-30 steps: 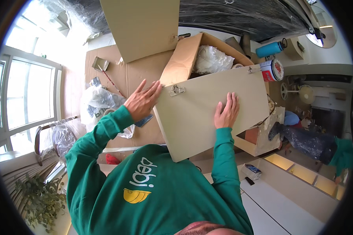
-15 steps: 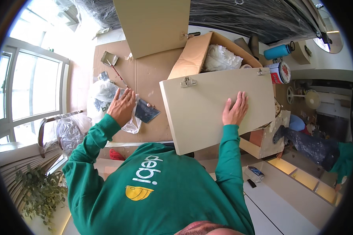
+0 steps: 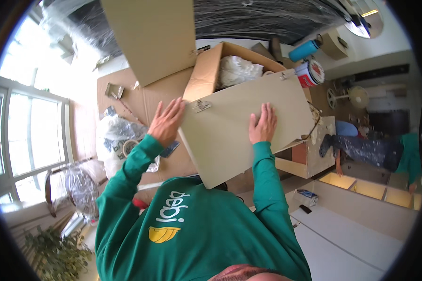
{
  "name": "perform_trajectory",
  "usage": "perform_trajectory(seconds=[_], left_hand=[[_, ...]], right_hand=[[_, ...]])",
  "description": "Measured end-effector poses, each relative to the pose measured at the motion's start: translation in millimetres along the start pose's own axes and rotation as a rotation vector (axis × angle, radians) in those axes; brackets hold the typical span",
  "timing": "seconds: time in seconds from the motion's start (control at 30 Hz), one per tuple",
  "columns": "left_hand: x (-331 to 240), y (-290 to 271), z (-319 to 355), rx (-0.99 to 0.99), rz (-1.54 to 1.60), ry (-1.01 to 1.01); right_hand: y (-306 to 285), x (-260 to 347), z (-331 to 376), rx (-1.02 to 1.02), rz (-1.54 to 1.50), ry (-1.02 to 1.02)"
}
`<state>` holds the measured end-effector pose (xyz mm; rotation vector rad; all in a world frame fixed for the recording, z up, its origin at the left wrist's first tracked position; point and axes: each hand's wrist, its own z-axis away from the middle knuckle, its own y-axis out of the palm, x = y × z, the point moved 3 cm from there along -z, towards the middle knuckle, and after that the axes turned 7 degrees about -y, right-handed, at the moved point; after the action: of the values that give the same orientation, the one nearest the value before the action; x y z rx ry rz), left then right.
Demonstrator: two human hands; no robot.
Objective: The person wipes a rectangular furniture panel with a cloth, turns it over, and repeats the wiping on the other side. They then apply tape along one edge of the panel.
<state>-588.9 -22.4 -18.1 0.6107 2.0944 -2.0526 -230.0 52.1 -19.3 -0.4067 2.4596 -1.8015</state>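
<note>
A beige cabinet door (image 3: 234, 136) with two metal hinges lies tilted in front of me, its far side against an open cardboard box (image 3: 204, 70). My right hand (image 3: 263, 124) rests flat on the door's face, fingers stretched out. Beside the door's left edge is my left hand (image 3: 167, 122), open, its fingertips close to the corner near one hinge (image 3: 202, 106); whether they touch it is hard to tell. Beneath and left of that hand lie a dark flat piece (image 3: 170, 149), a plastic bag (image 3: 115, 136) and a roll of tape (image 3: 130, 148).
A second beige panel (image 3: 150, 37) stands at the back. Crumpled white plastic (image 3: 239, 71) fills the box. Behind the door are a blue bottle (image 3: 305, 50) and a paint can (image 3: 310, 73). At right, a co-worker in a green sleeve (image 3: 410, 152) bends near lit shelves (image 3: 361, 187).
My left hand has moved right, from over the plastic bag to the door's left edge. My right hand stays on the door. The whole view has shifted slightly.
</note>
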Motion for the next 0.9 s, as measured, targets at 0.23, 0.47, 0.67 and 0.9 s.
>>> perform_trajectory(seconds=[0.23, 0.47, 0.67, 0.9], left_hand=[[68, -7, 114, 0.290, -0.038, -0.388], [45, 4, 121, -0.278, 0.758, -0.561], [5, 30, 136, -0.288, 1.529, -0.704], [2, 51, 152, -0.448, 1.674, -0.755]], right_hand=[[0, 3, -1, -0.022, 0.021, 0.015], [-6, 6, 10, -0.112, -0.180, -0.076], [-40, 149, 35, 0.053, -0.578, -0.606], [-51, 220, 36, 0.540, -1.331, -0.275]])
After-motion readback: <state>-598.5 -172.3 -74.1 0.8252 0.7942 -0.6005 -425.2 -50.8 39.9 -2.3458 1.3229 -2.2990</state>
